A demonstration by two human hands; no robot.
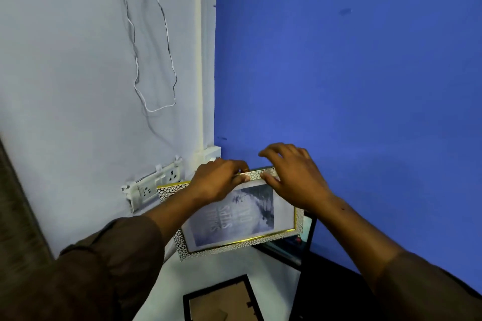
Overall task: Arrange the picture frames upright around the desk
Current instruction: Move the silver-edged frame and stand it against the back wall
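A picture frame (234,227) with a white-and-gold pebbled border and a grey-blue print stands tilted in the corner where the white wall meets the blue wall. My left hand (216,180) pinches its top edge from the left. Just to the right, my right hand (294,177) grips the same top edge, thumb on the front and fingers spread over the back. A black frame (221,300) lies face down on the white desk (234,266) nearer to me, its brown backing showing.
A white socket strip (154,185) is fixed to the white wall left of the frame, with thin cables (154,60) hanging above it. A dark glass-fronted object (300,240) stands behind the frame on the right. The desk's right edge drops off beside the blue wall.
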